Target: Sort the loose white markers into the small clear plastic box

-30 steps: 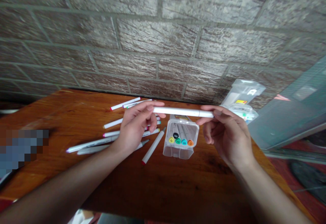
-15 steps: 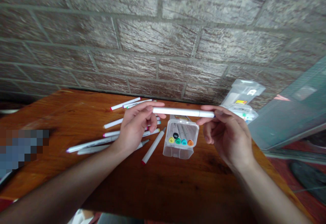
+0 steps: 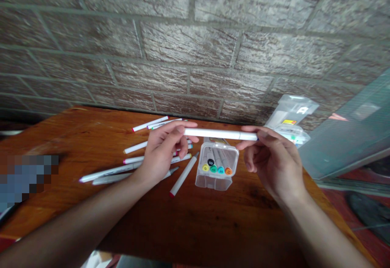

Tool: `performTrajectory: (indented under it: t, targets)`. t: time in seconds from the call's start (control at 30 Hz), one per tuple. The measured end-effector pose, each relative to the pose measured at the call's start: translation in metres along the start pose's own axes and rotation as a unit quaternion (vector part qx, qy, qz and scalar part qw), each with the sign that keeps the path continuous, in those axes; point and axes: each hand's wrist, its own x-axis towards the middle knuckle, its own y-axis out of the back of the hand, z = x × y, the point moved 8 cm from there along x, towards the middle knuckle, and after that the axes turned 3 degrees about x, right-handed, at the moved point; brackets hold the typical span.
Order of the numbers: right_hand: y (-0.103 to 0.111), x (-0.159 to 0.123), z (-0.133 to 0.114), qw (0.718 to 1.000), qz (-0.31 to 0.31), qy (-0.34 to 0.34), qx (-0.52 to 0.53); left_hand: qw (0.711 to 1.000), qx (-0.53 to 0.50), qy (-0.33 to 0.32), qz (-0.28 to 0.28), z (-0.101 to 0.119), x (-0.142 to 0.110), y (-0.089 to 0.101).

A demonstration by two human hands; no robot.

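A white marker point(image 3: 212, 133) is held level in the air between my two hands. My left hand point(image 3: 163, 148) pinches one end between thumb and fingers. At the other end, which shows a bit of dark blue, my right hand point(image 3: 276, 162) grips it the same way. Below the marker, a clear plastic case point(image 3: 213, 182) holds several markers with yellow, black, green, blue and orange ends facing me. Close to the case lies a loose white marker point(image 3: 183, 176) with a red end. My left hand partly hides more loose markers behind it.
Several white markers point(image 3: 111, 172) lie scattered on the wooden table point(image 3: 243, 223) to the left. Behind my right hand stands a second clear case point(image 3: 288, 115) with its lid up. A stone-block wall point(image 3: 189, 52) rises at the back, and a glass panel point(image 3: 350, 121) borders the right.
The dark blue end of the marker has come into view at my right fingertips. Both hands have otherwise stayed nearly still.
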Motion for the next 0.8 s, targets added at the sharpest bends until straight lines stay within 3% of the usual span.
performTrajectory:
  t: [0.8]
  targets:
    - [0.000, -0.001, 0.003, 0.999, -0.011, 0.019, -0.042, 0.996, 0.087, -0.029, 0.001, 0.010, -0.001, -0.005]
